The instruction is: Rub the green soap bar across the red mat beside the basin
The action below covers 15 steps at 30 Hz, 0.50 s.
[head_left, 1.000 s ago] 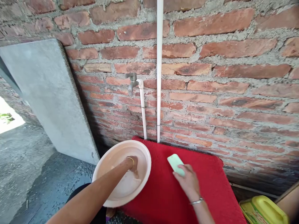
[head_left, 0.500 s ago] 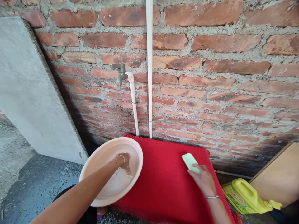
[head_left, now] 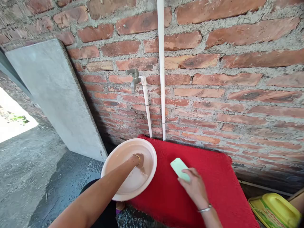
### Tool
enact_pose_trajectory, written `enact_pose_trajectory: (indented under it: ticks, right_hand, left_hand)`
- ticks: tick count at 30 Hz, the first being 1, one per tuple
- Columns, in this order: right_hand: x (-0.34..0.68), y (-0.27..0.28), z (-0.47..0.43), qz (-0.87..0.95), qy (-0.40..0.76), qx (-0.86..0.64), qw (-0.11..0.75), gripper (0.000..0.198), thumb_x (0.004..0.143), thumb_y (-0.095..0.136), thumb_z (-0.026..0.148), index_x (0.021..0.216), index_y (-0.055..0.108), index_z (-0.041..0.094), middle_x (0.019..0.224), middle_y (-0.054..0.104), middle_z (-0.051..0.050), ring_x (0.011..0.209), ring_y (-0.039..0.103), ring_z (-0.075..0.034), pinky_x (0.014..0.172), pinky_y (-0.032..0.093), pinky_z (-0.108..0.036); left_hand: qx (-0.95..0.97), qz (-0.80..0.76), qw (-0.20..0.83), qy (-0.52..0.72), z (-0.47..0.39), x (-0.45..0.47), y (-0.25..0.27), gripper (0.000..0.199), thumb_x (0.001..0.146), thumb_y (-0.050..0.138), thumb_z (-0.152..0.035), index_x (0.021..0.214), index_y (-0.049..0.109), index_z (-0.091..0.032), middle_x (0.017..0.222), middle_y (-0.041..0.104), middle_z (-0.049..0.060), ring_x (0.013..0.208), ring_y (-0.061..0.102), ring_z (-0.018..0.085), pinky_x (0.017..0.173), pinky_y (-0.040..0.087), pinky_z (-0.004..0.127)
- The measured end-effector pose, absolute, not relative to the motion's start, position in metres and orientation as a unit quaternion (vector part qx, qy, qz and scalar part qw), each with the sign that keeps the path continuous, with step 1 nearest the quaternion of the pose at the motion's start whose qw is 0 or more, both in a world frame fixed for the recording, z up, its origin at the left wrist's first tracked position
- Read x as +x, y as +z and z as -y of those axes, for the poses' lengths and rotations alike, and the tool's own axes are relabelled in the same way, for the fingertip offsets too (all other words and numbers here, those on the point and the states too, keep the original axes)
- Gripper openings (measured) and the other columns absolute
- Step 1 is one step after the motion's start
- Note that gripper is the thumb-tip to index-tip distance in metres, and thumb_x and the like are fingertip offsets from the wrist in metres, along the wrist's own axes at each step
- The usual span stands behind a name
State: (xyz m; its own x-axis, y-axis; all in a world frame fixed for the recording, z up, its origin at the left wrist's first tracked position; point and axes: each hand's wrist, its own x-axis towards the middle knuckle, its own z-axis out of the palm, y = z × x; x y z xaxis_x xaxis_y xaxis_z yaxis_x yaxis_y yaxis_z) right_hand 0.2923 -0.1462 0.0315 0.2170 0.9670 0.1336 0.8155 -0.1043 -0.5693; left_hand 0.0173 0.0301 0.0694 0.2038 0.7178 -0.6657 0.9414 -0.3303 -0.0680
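My left hand (head_left: 140,160) reaches down inside a pale pink basin (head_left: 111,186), a gold-coloured bangle at its wrist. Its fingers are hidden at the water, so I cannot tell whether they hold anything. The basin sits tilted over the left end of a red rug (head_left: 163,196). Over the rug's middle, my right hand (head_left: 195,186) is closed round the near end of a pale green scrub brush (head_left: 179,167) with a flat back and rounded corners. Its underside is hidden against the rug. A silver bangle circles the right wrist.
Behind the rug rises a brick wall (head_left: 201,104) with a grey tap (head_left: 134,79) and white pipes (head_left: 161,79). A grey slab (head_left: 59,95) leans at the left over wet floor (head_left: 71,177). A yellow jug (head_left: 275,209) lies at the lower right.
My right hand has slid the scrub brush leftward over the rug, closer to the basin. The camera view has turned left, and my left hand stays in the basin.
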Motion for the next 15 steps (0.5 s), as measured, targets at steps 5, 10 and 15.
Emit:
enact_pose_trajectory:
  ticks: [5, 10, 15]
  right_hand:
    - [0.221, 0.039, 0.120, 0.698, 0.161, -0.673, 0.184, 0.026, 0.076, 0.069, 0.028, 0.101, 0.073, 0.029, 0.108, 0.065, -0.003, 0.102, 0.062, -0.022, 0.094, 0.046, -0.034]
    - [0.275, 0.031, 0.138, 0.661, 0.164, -0.702, 0.207, 0.029, 0.076, 0.066, 0.033, 0.103, 0.073, 0.029, 0.108, 0.066, -0.004, 0.099, 0.064, -0.022, 0.094, 0.047, -0.035]
    - [0.400, 0.014, 0.206, 0.510, 0.094, -0.798, 0.307, 0.039, 0.079, 0.056, 0.056, 0.100, 0.074, 0.029, 0.103, 0.067, -0.010, 0.092, 0.069, -0.028, 0.089, 0.053, -0.044]
  left_hand:
    - [0.750, -0.555, 0.169, -0.318, -0.029, 0.017, 0.069, 0.083, 0.040, 0.095, -0.038, 0.115, 0.072, -0.011, 0.114, 0.075, 0.019, 0.104, 0.071, 0.036, 0.093, 0.058, 0.044]
    - [0.757, -0.550, 0.172, -0.307, -0.027, 0.014, 0.070, 0.085, 0.044, 0.094, -0.040, 0.120, 0.070, -0.010, 0.118, 0.074, 0.019, 0.106, 0.071, 0.037, 0.092, 0.059, 0.044]
    - [0.764, -0.548, 0.169, -0.296, -0.028, 0.014, 0.069, 0.080, 0.045, 0.093, -0.038, 0.117, 0.071, -0.012, 0.117, 0.074, 0.019, 0.111, 0.069, 0.038, 0.092, 0.058, 0.043]
